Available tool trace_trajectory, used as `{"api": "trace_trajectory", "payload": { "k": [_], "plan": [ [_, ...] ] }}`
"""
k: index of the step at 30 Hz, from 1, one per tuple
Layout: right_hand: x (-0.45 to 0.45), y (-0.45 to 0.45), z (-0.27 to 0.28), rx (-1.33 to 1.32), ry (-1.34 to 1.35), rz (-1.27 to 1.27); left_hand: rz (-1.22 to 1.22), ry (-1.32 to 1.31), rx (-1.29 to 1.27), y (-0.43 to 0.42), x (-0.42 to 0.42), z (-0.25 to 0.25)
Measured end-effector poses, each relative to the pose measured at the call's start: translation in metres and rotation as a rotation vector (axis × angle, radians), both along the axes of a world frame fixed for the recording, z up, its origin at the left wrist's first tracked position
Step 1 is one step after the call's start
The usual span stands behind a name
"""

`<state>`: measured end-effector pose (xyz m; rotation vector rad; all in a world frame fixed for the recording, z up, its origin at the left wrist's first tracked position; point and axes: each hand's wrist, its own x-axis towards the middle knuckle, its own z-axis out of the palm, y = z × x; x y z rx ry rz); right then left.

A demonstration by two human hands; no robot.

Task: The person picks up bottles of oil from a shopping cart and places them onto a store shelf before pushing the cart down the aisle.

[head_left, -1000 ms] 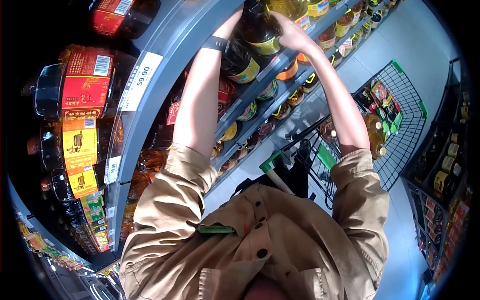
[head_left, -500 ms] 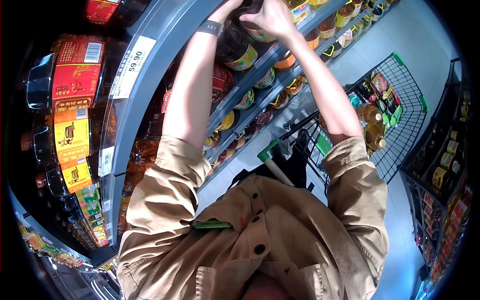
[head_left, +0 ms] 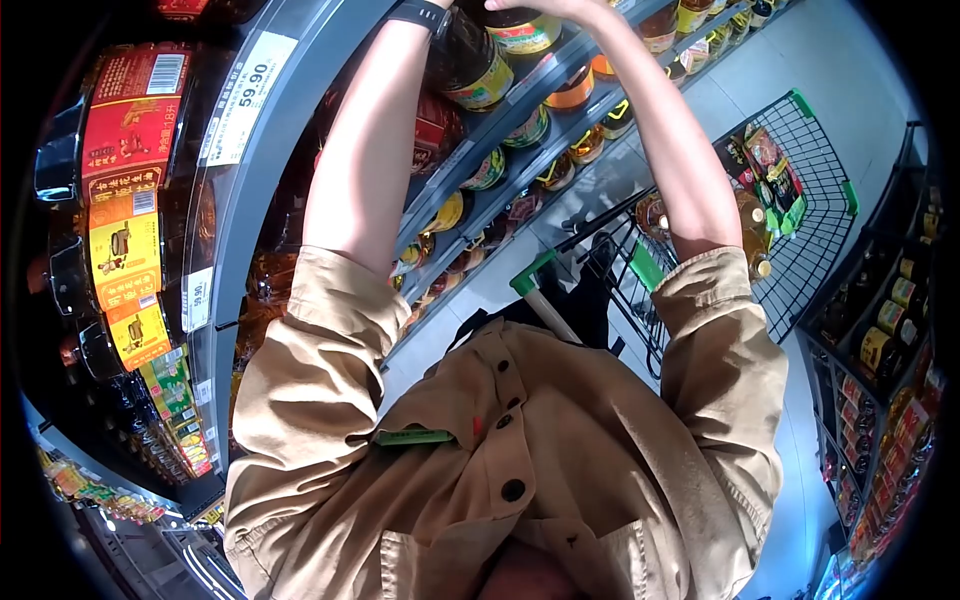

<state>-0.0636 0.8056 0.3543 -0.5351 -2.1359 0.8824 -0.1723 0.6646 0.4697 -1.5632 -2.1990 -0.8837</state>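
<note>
Both of my arms reach up to the shelf at the top of the view. Of my left hand [head_left: 441, 2] only a sliver shows past the dark wristband [head_left: 420, 13]; its fingers are cut off by the frame. It is nearest a dark bottle with a yellow and green label [head_left: 485, 82]. My right hand [head_left: 550, 6] is at the top edge, over a bottle with a green and yellow label [head_left: 525, 36]. Its thumb points left beside that bottle, while the other fingers are out of sight, so I cannot tell whether it grips anything.
Large oil bottles with red and yellow labels [head_left: 128, 125] line the left shelf, behind a price tag [head_left: 243, 98]. A shopping cart [head_left: 815, 215] at the right holds oil bottles [head_left: 757, 235] and colourful packets [head_left: 772, 170]. Another bottle shelf [head_left: 880, 340] stands at far right.
Both hands have moved up, nearly out of the frame. The view has shifted slightly, so the shelf bottles near my right hand show more of their labels.
</note>
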Motion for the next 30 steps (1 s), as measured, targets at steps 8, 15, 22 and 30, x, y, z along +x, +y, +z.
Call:
{"api": "trace_trajectory", "payload": {
  "k": [8,15,22,30],
  "plan": [
    [-0.006,-0.028,0.009,0.129,0.183,-0.229,0.001,0.017,-0.04,-0.005,-0.001,0.003],
    [0.024,-0.033,0.051,-0.146,0.053,0.031,0.009,0.037,-0.086,-0.01,-0.003,0.004],
    [0.016,-0.059,0.004,-0.037,0.244,-0.26,0.006,0.061,-0.16,-0.014,-0.007,-0.002],
    [0.093,-0.239,-0.07,-0.301,0.064,-0.288,-0.009,0.155,-0.258,-0.008,-0.019,-0.016]
  ]
}}
